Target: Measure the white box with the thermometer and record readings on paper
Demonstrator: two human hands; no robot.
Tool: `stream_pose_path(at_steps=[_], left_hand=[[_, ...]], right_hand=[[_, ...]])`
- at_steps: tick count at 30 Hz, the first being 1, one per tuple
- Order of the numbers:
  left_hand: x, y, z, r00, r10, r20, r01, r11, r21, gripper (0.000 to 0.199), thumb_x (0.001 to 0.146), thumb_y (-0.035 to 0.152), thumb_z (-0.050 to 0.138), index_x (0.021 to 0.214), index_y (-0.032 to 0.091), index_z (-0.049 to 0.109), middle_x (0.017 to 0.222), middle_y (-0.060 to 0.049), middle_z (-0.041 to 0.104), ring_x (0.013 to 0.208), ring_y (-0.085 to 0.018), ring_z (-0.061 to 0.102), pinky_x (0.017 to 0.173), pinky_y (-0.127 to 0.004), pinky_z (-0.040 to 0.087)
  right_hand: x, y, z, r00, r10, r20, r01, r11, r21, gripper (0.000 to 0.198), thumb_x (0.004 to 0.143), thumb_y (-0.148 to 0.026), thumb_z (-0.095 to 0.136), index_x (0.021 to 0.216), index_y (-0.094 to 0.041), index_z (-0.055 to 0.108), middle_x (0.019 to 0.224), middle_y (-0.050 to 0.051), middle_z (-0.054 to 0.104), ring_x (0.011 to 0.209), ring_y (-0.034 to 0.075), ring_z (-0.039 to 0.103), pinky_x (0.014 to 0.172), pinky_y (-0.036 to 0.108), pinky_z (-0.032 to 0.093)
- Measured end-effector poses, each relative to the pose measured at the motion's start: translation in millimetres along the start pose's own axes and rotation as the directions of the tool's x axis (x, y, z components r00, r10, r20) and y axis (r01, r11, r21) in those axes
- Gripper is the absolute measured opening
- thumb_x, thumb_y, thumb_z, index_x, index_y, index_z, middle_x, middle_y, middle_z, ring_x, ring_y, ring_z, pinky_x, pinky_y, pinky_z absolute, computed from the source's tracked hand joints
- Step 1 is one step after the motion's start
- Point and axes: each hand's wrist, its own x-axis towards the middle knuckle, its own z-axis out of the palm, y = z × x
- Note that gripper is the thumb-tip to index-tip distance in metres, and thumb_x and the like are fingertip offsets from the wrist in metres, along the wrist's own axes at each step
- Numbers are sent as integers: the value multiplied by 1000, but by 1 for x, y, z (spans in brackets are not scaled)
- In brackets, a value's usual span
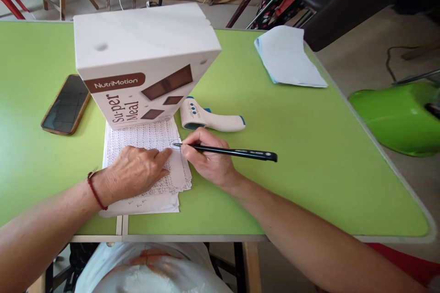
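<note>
A stack of handwritten papers (177, 178) lies near the table's front edge, its lines densely filled with writing. Flat on these sheets rests my left hand (139, 170), index finger stretched toward the right edge and holding nothing. My right hand (208, 155) grips a black pen (237, 151) near its point. The pen's tip touches the paper at a small oval drawn in ink, just beyond my left index fingertip. Behind the papers stands a white "NutriMotion" box (147, 32), covering their far end. A white infrared thermometer (211, 119) lies just beyond my right hand.
A phone (67, 105) in a brown case lies left of the box on the green table (292, 169). Folded white sheets (287, 57) sit at the back right. Beyond the right edge are a green plastic object (398, 121) and a dark chair (330, 13).
</note>
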Motion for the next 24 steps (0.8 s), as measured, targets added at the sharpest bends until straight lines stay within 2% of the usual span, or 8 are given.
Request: stream_pose_path(at_steps=[4, 9, 19, 24], left_hand=[[0, 0, 0, 1000, 0, -1, 0, 1000, 3, 27, 96, 33, 51, 113, 12, 55, 75, -2, 68, 56, -21, 64, 39, -30, 29], [-2, 0, 1, 1000, -1, -8, 2, 1000, 8, 28, 96, 34, 52, 114, 12, 54, 74, -2, 68, 55, -20, 63, 39, -29, 28], [-1, 1, -1, 998, -19, 52, 20, 1000, -7, 28, 97, 33, 49, 116, 13, 54, 78, -3, 68, 58, -22, 64, 41, -30, 27], [-1, 1, -1, 999, -11, 31, 11, 1000, -2, 27, 97, 33, 49, 114, 13, 54, 78, -4, 69, 58, -20, 64, 41, -29, 29]], right_hand=[[0, 0, -1, 999, -31, 10, 31, 999, 10, 13, 77, -16, 53, 68, -22, 49, 54, -6, 54, 44, 8, 45, 42, 21, 35], [0, 1, 0, 999, -36, -36, 36, 999, -4, 13, 78, -15, 53, 68, -22, 49, 53, -6, 54, 44, 9, 45, 43, 22, 36], [1, -1, -1, 999, -45, 3, 45, 999, -7, 13, 77, -15, 53, 66, -22, 48, 54, -6, 53, 44, 7, 43, 41, 20, 33], [1, -1, -1, 1000, -24, 10, 24, 1000, 13, 14, 76, -15, 53, 65, -22, 48, 53, -6, 52, 43, 7, 41, 41, 20, 33]])
